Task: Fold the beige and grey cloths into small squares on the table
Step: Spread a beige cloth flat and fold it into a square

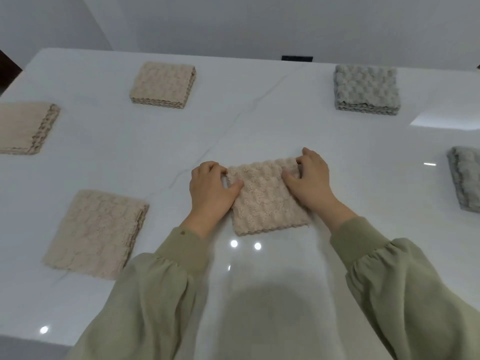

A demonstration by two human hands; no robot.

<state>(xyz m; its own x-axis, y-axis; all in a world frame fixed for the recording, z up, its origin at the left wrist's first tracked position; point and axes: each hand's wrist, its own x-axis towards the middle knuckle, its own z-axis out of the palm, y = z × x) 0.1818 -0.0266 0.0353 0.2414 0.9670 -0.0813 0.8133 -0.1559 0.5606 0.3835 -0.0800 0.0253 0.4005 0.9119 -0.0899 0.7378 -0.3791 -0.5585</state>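
Note:
A folded beige cloth (265, 201) lies as a small square in the middle of the white table (233, 131). My left hand (210, 193) grips its left edge, thumb on top and fingers curled at the far left corner. My right hand (310, 180) pinches the far right corner, thumb lying across the cloth's top. Three more folded beige cloths lie to the left: one near left (96, 233), one at the left edge (24, 127), one far back (163, 84). Two folded grey cloths lie at the right: one far back (366, 89), one at the right edge (466, 178).
A small black object (297, 58) sits at the table's far edge against the white wall. The table's near edge runs across the lower left, and my olive-green sleeves (161, 294) reach over it.

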